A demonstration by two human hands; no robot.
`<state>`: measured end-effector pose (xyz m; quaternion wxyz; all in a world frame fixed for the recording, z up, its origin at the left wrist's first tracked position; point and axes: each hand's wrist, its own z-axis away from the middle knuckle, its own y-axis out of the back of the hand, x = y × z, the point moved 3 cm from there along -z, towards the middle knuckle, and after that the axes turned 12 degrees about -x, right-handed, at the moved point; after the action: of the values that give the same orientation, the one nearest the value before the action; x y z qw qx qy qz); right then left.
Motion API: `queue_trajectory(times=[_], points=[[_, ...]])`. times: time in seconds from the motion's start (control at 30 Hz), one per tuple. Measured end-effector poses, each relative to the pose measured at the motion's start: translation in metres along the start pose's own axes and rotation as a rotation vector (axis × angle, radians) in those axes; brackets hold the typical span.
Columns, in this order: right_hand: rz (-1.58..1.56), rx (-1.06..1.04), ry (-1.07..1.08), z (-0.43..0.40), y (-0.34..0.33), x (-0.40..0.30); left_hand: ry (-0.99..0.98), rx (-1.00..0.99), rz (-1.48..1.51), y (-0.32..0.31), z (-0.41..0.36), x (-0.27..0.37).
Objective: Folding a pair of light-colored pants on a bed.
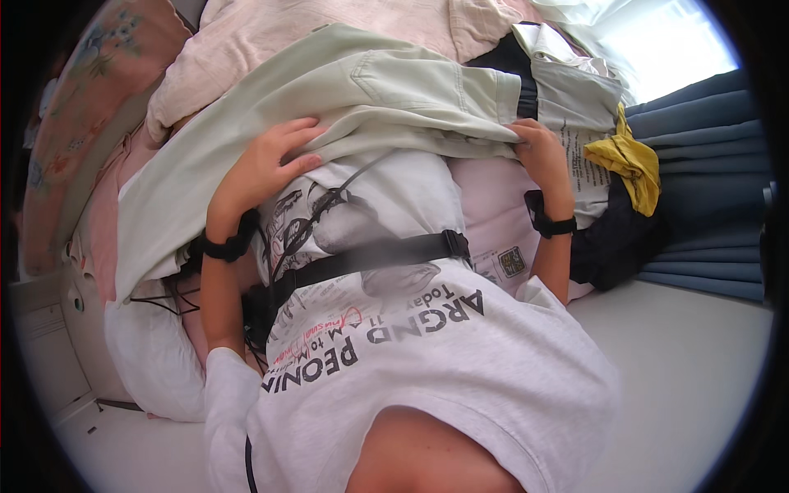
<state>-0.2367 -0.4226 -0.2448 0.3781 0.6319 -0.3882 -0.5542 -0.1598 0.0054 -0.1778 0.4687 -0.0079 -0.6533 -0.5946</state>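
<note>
A pair of pale green trousers [246, 117] lies folded lengthwise across the bed in front of me. Its back pocket [400, 80] faces up, the waistband [508, 95] is at the right, and the legs run down to the left. My left hand [271, 154] rests palm down on the near side of the trousers, thumb and fingers apart. At the near corner of the waistband, my right hand [542, 148] pinches the cloth between thumb and fingers. Both wrists wear black bands.
Beyond the trousers lies a pink blanket [308, 55]. Grey printed clothing [579, 123], a yellow cloth [629, 160] and dark clothing [616, 246] are heaped at the right beside a blue curtain [703, 203]. A white pillow-like item [148, 357] and black cables [179, 302] lie at the left.
</note>
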Motion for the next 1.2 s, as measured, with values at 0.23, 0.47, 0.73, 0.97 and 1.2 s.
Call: queue_trajectory(times=[0.23, 0.47, 0.73, 0.97, 1.2], points=[[0.048, -0.005, -0.091, 0.01, 0.036, -0.003, 0.04, 0.166, 0.058, -0.01, 0.008, -0.008], [-0.148, -0.469, 0.143, -0.003, 0.027, 0.026, -0.036, 0.163, -0.164, 0.002, 0.001, 0.014], [-0.196, -0.275, 0.078, -0.093, 0.029, 0.092, -0.072, -0.335, -0.467, 0.026, -0.08, 0.088], [-0.183, -0.197, 0.365, -0.104, 0.0, 0.063, -0.267, -0.276, -0.659, -0.074, -0.166, 0.149], [-0.525, -0.431, 0.203, -0.117, -0.004, 0.05, -0.048, -0.297, -0.904, -0.156, -0.214, 0.137]])
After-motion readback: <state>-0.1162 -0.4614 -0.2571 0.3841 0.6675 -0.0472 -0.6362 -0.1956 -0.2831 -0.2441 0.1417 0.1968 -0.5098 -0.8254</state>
